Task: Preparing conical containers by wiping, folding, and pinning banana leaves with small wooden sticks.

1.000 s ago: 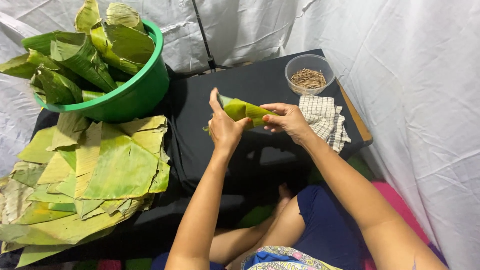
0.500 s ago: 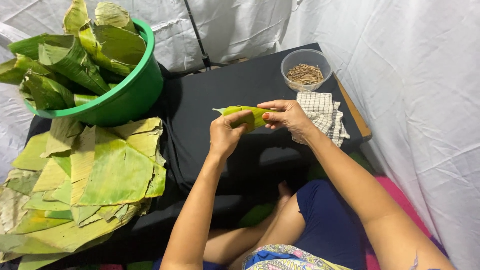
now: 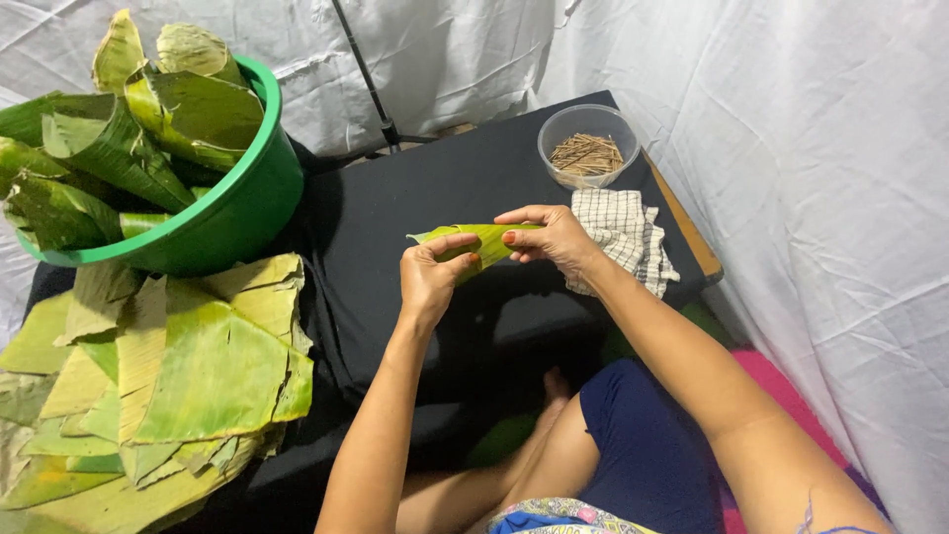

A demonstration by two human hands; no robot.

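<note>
A folded green banana-leaf parcel (image 3: 481,242) is held level above the black table (image 3: 415,198). My left hand (image 3: 431,277) grips its left end with thumb and fingers. Its right end is pinched by my right hand (image 3: 550,235), fingers curled over the top. A checked cloth (image 3: 625,229) lies just right of my right hand.
A green basin (image 3: 232,213) full of rolled banana leaves stands at the back left. Flat cut leaf sheets (image 3: 188,366) are stacked at the left front. A clear round tub of thin wooden sticks (image 3: 588,148) sits at the back right. White fabric walls surround the table.
My left hand has closed down from an upright, open-fingered pose onto the parcel's left end. The parcel has turned more level between both hands.
</note>
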